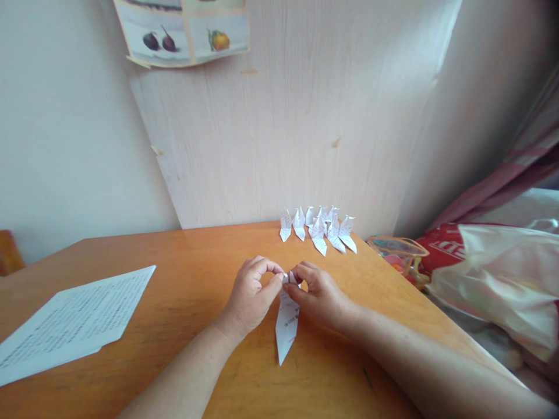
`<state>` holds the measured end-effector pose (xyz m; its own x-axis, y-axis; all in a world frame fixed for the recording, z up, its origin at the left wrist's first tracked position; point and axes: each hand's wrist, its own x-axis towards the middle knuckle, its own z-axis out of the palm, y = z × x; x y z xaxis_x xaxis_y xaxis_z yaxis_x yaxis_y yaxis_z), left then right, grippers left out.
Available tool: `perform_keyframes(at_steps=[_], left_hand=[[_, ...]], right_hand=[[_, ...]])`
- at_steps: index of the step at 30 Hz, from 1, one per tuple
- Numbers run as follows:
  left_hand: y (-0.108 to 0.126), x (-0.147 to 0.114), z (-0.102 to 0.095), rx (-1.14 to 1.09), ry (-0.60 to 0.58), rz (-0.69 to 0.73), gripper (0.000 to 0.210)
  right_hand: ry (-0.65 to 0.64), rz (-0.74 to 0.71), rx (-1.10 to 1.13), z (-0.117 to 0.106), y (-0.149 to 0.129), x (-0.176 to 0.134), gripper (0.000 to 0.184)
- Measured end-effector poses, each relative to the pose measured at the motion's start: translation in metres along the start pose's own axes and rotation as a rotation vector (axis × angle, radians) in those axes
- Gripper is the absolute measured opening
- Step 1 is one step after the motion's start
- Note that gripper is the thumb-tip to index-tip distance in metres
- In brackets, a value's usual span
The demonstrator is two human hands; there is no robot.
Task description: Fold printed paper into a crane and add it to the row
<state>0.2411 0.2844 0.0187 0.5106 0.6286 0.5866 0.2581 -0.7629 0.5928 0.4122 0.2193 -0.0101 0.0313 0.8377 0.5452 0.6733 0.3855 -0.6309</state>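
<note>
Between my hands is a folded paper figure (287, 326), white with some printed characters, its long pointed end hanging toward me over the table. My left hand (255, 291) pinches its small upper tip between thumb and forefinger. My right hand (321, 294) grips the upper part from the other side, thumb in front. The fingers hide part of the folds at the top. Farther back, several finished-looking folded paper figures (318, 233) of the same kind stand grouped near the table's back edge.
A stack of printed paper sheets (82, 317) lies at the left of the wooden table (187, 273). Beyond the table's right edge are white plastic bags (502, 273), a red bag (441, 247) and an orange-rimmed basket (399, 247). A picture sheet (187, 35) hangs on the back board.
</note>
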Motion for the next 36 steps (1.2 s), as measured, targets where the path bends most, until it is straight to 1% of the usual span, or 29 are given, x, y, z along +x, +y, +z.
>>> perform_keyframes(at_steps=[5,13,15,19,22,26,36], left_hand=[[-0.002,-0.001,0.000,0.006,0.010,-0.001,0.004],[-0.001,0.001,-0.003,0.051,0.002,0.045,0.007],[-0.001,0.001,-0.004,0.075,0.016,0.058,0.006],[0.001,0.000,-0.005,0.167,0.042,0.119,0.010],[0.005,0.000,-0.006,0.262,0.046,0.154,0.007],[0.009,0.000,-0.006,0.353,0.048,0.165,0.004],[0.009,-0.003,-0.001,0.404,0.059,0.166,0.006]], right_hand=[[-0.001,0.000,0.000,-0.001,-0.002,0.000,0.017],[-0.007,0.002,0.004,-0.001,-0.004,0.000,0.018],[-0.007,0.005,-0.001,-0.001,-0.004,0.000,0.018],[-0.013,0.001,-0.004,-0.002,-0.004,-0.001,0.018],[-0.011,-0.010,-0.005,-0.002,-0.005,-0.001,0.019],[-0.010,-0.013,-0.006,-0.001,-0.004,-0.001,0.019],[0.006,-0.016,-0.012,0.000,-0.003,-0.001,0.017]])
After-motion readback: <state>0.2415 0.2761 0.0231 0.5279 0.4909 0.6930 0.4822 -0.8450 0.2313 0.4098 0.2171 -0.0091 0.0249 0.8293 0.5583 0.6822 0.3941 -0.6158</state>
